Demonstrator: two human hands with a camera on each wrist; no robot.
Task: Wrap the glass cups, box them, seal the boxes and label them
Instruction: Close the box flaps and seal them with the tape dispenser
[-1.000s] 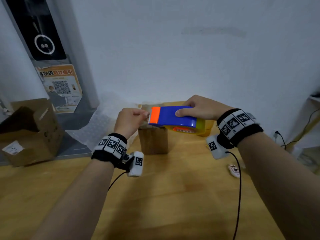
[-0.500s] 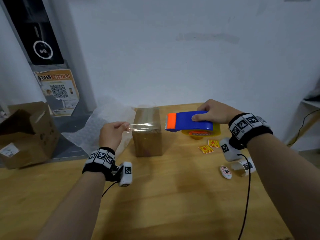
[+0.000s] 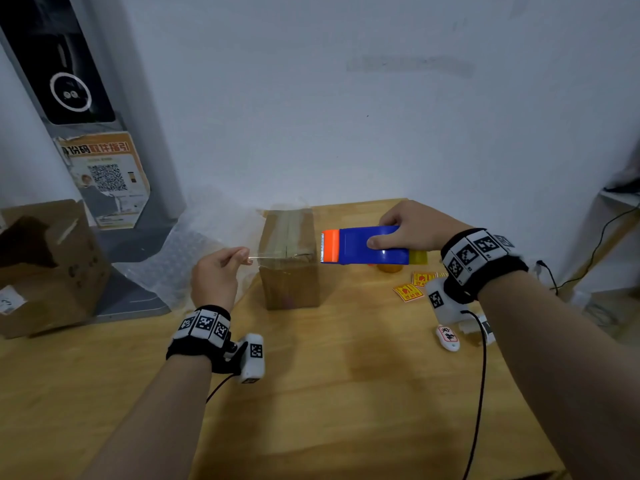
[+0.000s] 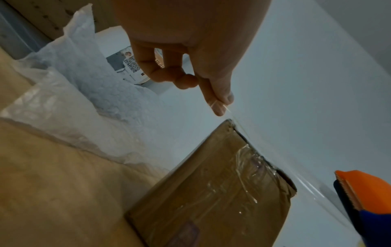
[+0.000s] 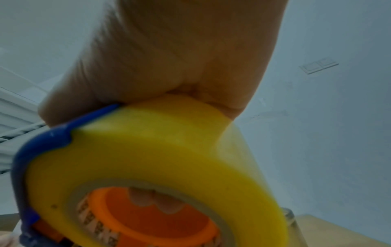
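Above the small cardboard box (image 3: 290, 258) on the wooden table (image 3: 346, 393), the left hand (image 3: 216, 275) pinches the clear tape end (image 3: 277, 257) while the right hand (image 3: 415, 225) grips the blue tape dispenser (image 3: 367, 244). Slack here could let the strip twist, wrinkle or land off the seam. The yellow stickers (image 3: 408, 292) and the poster (image 3: 104, 178) carry print too small to read.

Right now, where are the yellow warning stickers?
In the head view, the yellow warning stickers lie flat on the wooden table, right of the small cardboard box, below the tape dispenser and beside the right wrist.
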